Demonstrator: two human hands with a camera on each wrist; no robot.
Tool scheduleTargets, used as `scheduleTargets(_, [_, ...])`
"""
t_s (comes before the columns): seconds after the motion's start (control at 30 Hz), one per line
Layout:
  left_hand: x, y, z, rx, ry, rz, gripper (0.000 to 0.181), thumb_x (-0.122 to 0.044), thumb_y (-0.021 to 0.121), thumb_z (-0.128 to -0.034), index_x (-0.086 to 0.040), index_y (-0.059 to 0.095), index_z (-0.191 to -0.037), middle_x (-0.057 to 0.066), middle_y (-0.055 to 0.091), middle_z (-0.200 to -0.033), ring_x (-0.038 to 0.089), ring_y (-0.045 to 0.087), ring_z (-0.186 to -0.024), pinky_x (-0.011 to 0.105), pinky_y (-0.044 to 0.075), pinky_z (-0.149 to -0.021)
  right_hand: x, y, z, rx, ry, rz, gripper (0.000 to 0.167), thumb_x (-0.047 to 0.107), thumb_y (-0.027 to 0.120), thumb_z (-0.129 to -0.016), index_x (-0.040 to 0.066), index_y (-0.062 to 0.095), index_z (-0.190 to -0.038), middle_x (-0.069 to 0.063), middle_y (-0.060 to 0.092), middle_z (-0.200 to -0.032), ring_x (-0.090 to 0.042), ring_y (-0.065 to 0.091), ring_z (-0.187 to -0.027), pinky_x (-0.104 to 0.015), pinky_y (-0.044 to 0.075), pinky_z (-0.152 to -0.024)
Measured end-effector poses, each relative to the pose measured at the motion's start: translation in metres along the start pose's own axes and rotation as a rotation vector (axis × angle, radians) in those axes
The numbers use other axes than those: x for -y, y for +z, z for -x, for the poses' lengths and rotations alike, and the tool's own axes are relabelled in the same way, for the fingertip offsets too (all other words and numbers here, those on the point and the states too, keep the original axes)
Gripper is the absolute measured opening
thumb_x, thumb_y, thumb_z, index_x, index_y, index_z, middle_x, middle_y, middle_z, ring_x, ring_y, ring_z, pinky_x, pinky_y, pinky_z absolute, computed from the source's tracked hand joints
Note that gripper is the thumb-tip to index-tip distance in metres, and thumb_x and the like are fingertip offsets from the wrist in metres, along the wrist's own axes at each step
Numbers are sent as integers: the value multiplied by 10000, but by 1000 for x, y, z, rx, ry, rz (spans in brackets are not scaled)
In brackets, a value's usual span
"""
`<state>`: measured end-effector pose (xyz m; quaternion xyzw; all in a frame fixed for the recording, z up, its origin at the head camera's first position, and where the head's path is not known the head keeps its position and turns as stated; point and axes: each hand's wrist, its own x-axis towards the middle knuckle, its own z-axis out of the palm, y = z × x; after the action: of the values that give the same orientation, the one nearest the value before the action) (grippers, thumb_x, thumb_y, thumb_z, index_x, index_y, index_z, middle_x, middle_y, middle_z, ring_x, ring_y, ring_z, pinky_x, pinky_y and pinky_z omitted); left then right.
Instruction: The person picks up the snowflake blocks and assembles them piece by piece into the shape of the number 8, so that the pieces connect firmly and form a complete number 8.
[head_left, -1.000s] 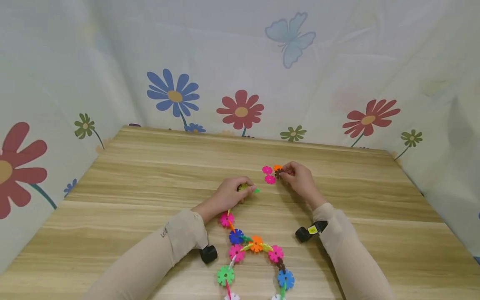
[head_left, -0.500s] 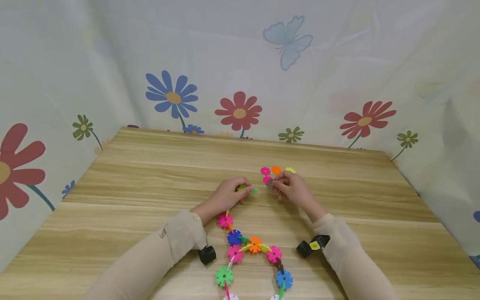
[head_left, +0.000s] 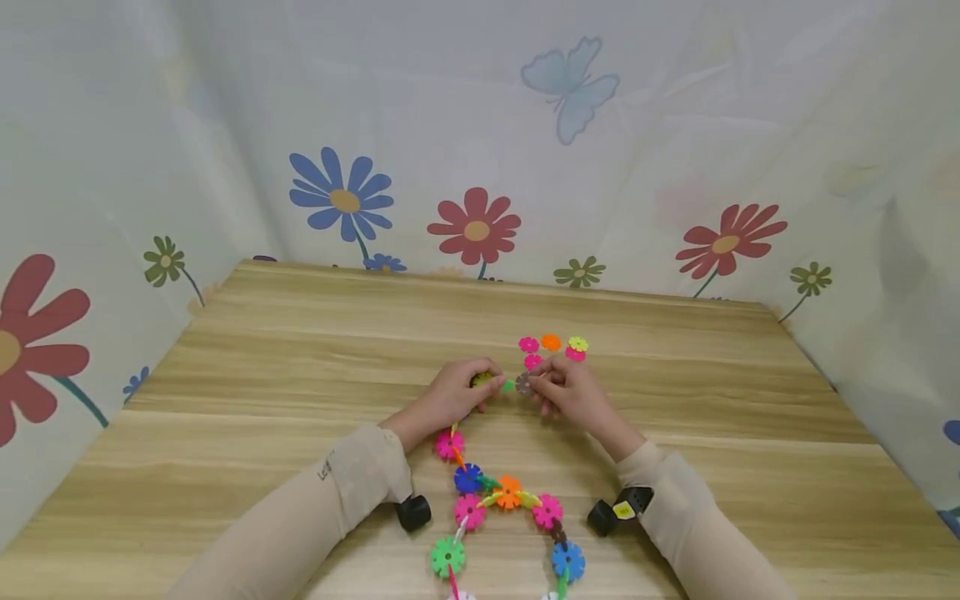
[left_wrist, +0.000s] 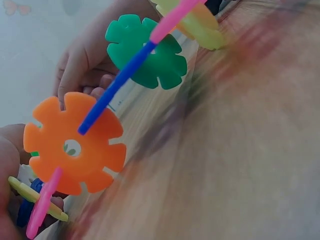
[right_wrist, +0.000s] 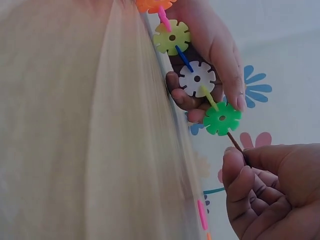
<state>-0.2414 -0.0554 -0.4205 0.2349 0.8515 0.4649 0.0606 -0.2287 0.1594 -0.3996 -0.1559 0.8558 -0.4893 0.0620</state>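
Observation:
My left hand (head_left: 457,393) grips the end part of a chain of slotted plastic snowflake discs, its fingers curled round it. In the right wrist view a green disc (right_wrist: 222,119) pokes out at the chain's tip, past a white disc (right_wrist: 197,79) and a yellow disc (right_wrist: 172,37) by the left hand. My right hand (head_left: 576,392) pinches a brown disc (head_left: 523,383) between thumb and finger. Seen edge-on in the right wrist view, the brown disc meets the green disc's rim; whether their slots are joined I cannot tell. An orange disc (left_wrist: 75,145) of the chain fills the left wrist view's near side.
Loose discs lie beyond the right hand: pink (head_left: 528,344), orange (head_left: 551,342) and yellow (head_left: 578,343), with more pink ones close by. Linked discs, including an orange one (head_left: 507,492) and a blue one (head_left: 568,561), form a loop toward the wooden table's (head_left: 300,333) near edge.
My right hand has brought the brown disc from the loose pile toward me and left, up to the green disc. The left hand has stayed nearly still.

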Motion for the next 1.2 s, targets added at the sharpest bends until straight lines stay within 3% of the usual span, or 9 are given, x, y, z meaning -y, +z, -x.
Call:
scheduleTargets(0.43, [3, 4, -2, 15, 14, 31, 222, -292, 535, -987, -125, 663, -1057, 64, 690, -895, 98, 620, -593, 266, 510, -569, 3, 2, 1, 44, -4, -36, 167, 76, 548, -968, -79, 589, -1015, -212, 660, -749, -83, 564, -518, -213, 466, -467])
scheduleTargets(0.7, [-2, 5, 0, 51, 22, 132, 202, -224, 541, -984, -102, 621, -1124, 104, 665, -749, 133, 588, -535, 292, 519, -512, 1, 6, 2, 24, -26, -103, 160, 38, 548, -959, -116, 569, -998, -181, 656, -732, -66, 572, -542, -197, 482, -497])
scheduleTargets(0.87, [-3, 7, 1, 35, 20, 185, 251, -207, 542, -982, -102, 577, -1208, 104, 635, -675, 145, 586, -529, 302, 528, -510, 0, 7, 3, 29, -19, -171, 158, 30, 532, -965, -123, 541, -1003, -134, 654, -725, -52, 571, -548, -184, 479, -509])
scheduleTargets(1.07, [-3, 7, 2, 25, 26, 179, 258, -215, 553, -974, -120, 593, -1211, 97, 632, -658, 148, 581, -521, 298, 524, -505, -3, 11, 3, 44, -20, -225, 130, -2, 514, -965, -131, 517, -983, -34, 628, -707, -41, 562, -548, -166, 457, -509])
scheduleTargets(1.2, [-4, 7, 4, 27, 38, 149, 276, -218, 560, -971, -133, 596, -1231, 76, 632, -665, 145, 584, -523, 297, 524, -507, -1, 12, 3, 52, -12, -222, 136, 2, 512, -967, -128, 532, -998, -41, 630, -719, -40, 559, -550, -164, 454, -511])
